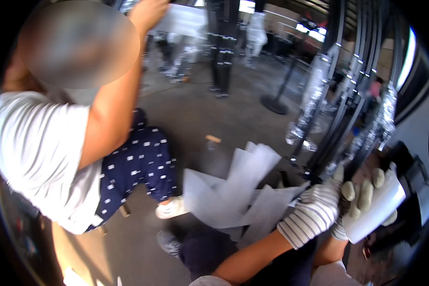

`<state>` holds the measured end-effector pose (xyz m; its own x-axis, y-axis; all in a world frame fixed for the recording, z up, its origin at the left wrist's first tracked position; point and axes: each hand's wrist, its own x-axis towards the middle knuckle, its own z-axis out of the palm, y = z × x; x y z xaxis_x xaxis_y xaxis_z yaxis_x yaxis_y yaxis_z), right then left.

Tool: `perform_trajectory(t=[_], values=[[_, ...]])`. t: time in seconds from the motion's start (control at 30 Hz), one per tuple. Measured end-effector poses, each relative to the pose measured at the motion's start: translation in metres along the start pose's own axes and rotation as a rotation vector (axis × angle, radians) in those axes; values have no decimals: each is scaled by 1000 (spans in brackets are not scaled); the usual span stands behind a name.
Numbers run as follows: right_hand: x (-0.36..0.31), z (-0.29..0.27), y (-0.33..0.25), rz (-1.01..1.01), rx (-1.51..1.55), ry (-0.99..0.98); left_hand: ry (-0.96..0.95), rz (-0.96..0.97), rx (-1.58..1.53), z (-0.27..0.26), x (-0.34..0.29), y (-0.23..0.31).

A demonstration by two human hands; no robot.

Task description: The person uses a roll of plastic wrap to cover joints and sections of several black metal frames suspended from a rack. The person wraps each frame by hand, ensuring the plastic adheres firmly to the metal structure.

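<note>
My left hand (317,202), in a white glove with dark stripes, is beside the lower ends of several dark poles (336,124). Its fingers are blurred and partly hidden, so what they hold cannot be told. Just right of it, my right hand (364,198) wears a glove with cream-coated fingertips and grips a thin white sheet (380,207). More translucent white sheets (229,200) lie heaped left of my hands, close to my dark-clad leg. Clear plastic wrap (314,95) covers parts of the poles.
At the left sits a person (43,148) in a white shirt and patterned dark trousers, one arm raised. A round-based stand (274,105) and wrapped dark posts (220,57) stand farther back. A small tan-handled item (213,139) lies on the floor. Dark objects crowd the right edge.
</note>
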<state>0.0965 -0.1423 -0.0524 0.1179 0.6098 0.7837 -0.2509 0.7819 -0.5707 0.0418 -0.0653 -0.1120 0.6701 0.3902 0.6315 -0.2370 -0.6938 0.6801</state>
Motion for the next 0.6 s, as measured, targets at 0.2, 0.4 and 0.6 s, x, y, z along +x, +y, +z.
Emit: perform_trajectory(t=[0.2,0.4,0.6], values=[[3,-17,17,28,221,-90,-157,-37,182,-52,-19,18],[10,-17,35,-37,246,64,266,-69,-118,-55,-6,28],[9,-25,31,84,376,347,262,-5,-297,-40,0,23]])
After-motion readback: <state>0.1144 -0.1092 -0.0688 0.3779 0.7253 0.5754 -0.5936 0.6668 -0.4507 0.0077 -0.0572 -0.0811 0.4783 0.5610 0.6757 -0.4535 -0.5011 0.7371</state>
